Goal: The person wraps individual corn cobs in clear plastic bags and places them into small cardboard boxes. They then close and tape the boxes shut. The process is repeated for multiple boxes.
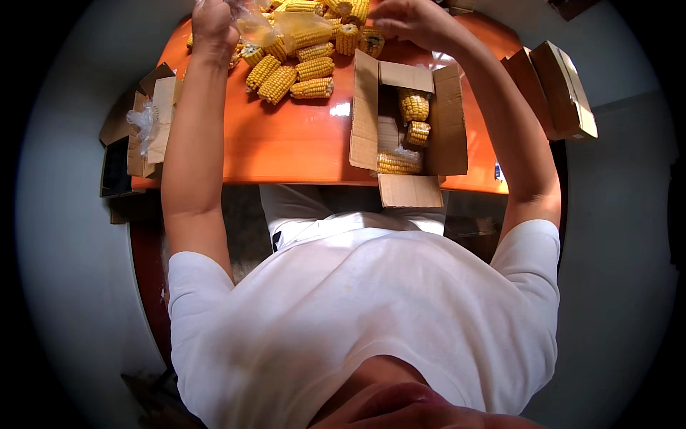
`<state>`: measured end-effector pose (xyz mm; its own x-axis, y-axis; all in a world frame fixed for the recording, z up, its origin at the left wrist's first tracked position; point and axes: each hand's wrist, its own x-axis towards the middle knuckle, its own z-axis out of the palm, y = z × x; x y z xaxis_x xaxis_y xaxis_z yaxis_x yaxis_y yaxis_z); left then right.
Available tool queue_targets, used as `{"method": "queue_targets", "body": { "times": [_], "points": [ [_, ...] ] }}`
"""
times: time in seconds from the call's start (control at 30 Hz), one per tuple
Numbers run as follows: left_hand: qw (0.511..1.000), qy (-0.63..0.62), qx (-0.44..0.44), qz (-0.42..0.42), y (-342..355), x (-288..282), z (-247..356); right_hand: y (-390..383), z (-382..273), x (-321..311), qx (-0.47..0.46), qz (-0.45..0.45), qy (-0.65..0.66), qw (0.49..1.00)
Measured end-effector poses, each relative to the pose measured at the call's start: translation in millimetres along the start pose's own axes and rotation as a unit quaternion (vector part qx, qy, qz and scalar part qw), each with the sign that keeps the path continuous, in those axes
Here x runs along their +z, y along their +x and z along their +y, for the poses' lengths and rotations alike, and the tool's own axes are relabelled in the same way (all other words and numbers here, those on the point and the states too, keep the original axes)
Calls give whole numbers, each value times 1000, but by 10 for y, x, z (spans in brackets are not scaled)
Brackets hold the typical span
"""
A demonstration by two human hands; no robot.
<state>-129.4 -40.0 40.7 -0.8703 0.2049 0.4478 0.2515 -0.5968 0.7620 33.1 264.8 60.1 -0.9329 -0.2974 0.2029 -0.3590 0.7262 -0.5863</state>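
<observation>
At the far left of the table, my left hand [213, 27] is closed on a clear plastic bag [304, 30], which spreads to the right over a heap of yellow corn cob pieces [277, 84]. What the bag holds, if anything, I cannot make out. My right hand [411, 20] is at the right side of the heap, its fingers apart and pointing left, close to the cobs. Its upper edge is cut off by the frame. Nearer to me stands an open cardboard box [364, 111] with several wrapped corn pieces [413, 105] inside.
An orange table [279, 154] carries the heap and the box. Another open carton [163, 118] with crumpled clear plastic [143, 123] sits at the left edge. Brown cardboard boxes [561, 89] stand at the right edge. The open box's front flap overhangs the near edge.
</observation>
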Motion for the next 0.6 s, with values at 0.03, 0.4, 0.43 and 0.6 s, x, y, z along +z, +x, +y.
{"method": "queue_targets", "body": {
  "times": [0.03, 0.4, 0.43, 0.6],
  "points": [
    [1000, 13, -9, 1, -98, -13, 23, -232, -16, 6, 35, -69, -16, 997],
    [997, 19, -8, -73, -356, 396, 620, -1133, 130, 573, -13, -90, -376, 922],
    [996, 13, -12, -83, -311, 312, 625, -1144, 112, 610, 0, -98, -398, 912],
    [997, 61, -37, -25, -374, 142, 664, -1135, -82, 583, 30, -132, -391, 910]
  ]
}}
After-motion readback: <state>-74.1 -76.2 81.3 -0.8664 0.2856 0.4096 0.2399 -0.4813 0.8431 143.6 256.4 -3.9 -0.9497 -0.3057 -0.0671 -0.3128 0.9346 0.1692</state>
